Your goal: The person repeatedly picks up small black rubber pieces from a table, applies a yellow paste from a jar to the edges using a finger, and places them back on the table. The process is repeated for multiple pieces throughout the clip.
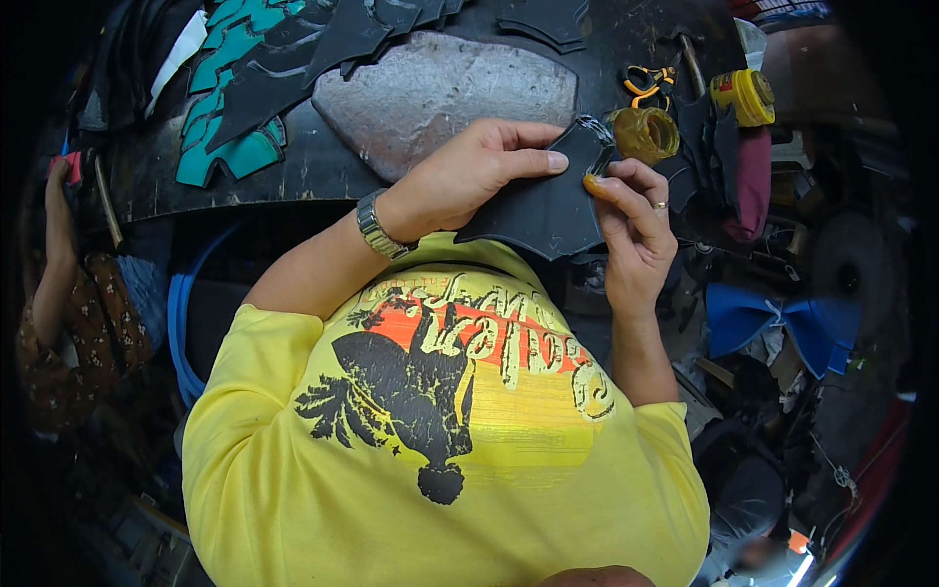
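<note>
A cut piece of black leather-like sheet (548, 205) is in my hands at the bench's near edge, its lower end tilted toward me. My left hand (479, 171) grips it with the thumb flat on top and the other fingers hidden underneath. At the piece's right edge is my right hand (636, 210), fingers curled, one fingertip coated in something yellow-brown and touching the edge. Pale, wet-looking strands show on the piece's upper corner, close to that fingertip. Right behind lies an uncapped amber jar (657, 135), its mouth smeared with what looks like glue.
A grey stone slab (440, 93) rests on the dark bench (323, 186). Black cut pieces (357, 39) and teal ones (230, 147) overlap at the left. Orange-handled snips (648, 86) and a yellow tub (743, 96) sit right. Another person's arm (54, 245) shows far left.
</note>
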{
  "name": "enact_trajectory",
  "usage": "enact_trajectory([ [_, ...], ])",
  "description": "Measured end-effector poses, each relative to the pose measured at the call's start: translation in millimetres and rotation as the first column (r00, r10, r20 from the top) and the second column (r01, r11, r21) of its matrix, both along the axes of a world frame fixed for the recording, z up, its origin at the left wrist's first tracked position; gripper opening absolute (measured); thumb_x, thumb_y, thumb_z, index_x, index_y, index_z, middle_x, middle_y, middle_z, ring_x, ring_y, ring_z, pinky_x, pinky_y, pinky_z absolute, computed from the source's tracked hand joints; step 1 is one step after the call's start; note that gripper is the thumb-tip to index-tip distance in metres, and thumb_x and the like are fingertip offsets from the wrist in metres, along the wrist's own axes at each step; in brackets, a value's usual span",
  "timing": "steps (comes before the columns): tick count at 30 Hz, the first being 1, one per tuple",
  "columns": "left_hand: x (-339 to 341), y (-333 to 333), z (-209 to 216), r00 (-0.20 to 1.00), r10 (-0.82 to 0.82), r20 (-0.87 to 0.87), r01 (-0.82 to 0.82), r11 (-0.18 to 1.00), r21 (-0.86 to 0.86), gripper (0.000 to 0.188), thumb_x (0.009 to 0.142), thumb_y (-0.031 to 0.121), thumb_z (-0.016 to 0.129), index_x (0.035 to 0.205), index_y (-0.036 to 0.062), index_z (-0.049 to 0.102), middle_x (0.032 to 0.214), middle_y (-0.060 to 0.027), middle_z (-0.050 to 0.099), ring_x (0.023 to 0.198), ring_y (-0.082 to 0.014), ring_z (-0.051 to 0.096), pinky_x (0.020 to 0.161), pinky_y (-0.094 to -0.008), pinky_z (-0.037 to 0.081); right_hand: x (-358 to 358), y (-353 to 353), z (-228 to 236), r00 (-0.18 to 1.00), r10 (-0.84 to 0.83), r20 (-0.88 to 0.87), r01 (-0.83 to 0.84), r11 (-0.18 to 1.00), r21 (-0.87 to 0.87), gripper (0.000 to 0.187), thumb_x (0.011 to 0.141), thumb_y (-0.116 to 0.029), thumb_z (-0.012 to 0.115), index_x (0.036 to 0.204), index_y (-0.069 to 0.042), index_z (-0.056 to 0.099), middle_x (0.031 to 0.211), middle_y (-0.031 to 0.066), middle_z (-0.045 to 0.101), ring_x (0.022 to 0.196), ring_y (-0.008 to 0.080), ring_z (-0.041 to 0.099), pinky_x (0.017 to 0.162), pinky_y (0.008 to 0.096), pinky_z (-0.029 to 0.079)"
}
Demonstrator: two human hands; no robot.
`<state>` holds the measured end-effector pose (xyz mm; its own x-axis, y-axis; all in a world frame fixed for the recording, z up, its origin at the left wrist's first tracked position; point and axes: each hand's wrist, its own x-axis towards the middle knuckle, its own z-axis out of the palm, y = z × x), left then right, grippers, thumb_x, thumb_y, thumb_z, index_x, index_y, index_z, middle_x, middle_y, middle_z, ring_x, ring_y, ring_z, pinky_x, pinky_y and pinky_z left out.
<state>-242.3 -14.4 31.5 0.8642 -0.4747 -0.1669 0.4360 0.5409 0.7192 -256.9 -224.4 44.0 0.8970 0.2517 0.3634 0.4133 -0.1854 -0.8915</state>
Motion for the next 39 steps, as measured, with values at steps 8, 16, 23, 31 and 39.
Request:
enact_trajectory([
  [8,2,5,0,0.998,0.021,-0.065,-0.022,1.000,-0.009,0.038,0.098,0.010,0.059,0.132,-0.0051,0.055,0.110,-0.0119,0.070,0.089,-0.0135,0.072,0.078,-0.0249,0.061,-7,-3,0,0.997,0.061,0.054,-0.062,0.998,0.029,0.029,0.082,0.010,0.070,0.103,-0.008,0.077,0.119,0.0076,0.055,0.103,0.0176,0.056,0.088,0.0285,0.046],
  [16,8,13,-6,0.994,0.074,-0.081,-0.080,0.994,-0.075,0.034,0.099,0.008,0.056,0.130,-0.0055,0.056,0.112,-0.0126,0.071,0.091,-0.0153,0.072,0.081,-0.0268,0.061,-13,-5,0,0.990,0.075,0.120,-0.078,0.997,0.020,0.031,0.080,0.013,0.069,0.102,-0.007,0.077,0.121,0.0098,0.057,0.104,0.0197,0.056,0.089,0.0310,0.047],
  [23,-6,63,2,0.936,0.317,0.154,-0.334,0.937,0.102,0.036,0.098,0.007,0.059,0.132,-0.0051,0.056,0.113,-0.0099,0.070,0.095,-0.0130,0.070,0.083,-0.0250,0.059,0,2,-3,0.992,0.096,0.078,-0.110,0.975,0.192,0.056,0.084,0.013,0.060,0.137,-0.002,0.052,0.124,0.0118,0.055,0.098,0.0170,0.058,0.091,0.0313,0.047],
  [31,-28,189,16,0.604,0.579,0.548,-0.795,0.394,0.461,0.040,0.090,0.005,0.071,0.129,-0.0011,0.062,0.096,-0.0016,0.066,0.086,-0.0066,0.063,0.078,-0.0210,0.055,36,49,-39,0.983,0.183,-0.009,-0.177,0.961,0.214,0.069,0.093,0.006,0.058,0.154,-0.008,0.028,0.119,0.0112,0.056,0.094,0.0135,0.057,0.087,0.0278,0.048],
  [39,-4,216,5,0.645,0.526,0.555,-0.763,0.401,0.507,0.038,0.092,0.004,0.066,0.129,0.0004,0.061,0.098,-0.0058,0.069,0.083,-0.0084,0.065,0.072,-0.0212,0.056,62,73,-60,0.985,0.134,-0.111,-0.100,0.958,0.268,0.068,0.094,0.005,0.056,0.155,-0.009,0.026,0.113,0.0098,0.056,0.082,0.0086,0.055,0.074,0.0228,0.050],
])
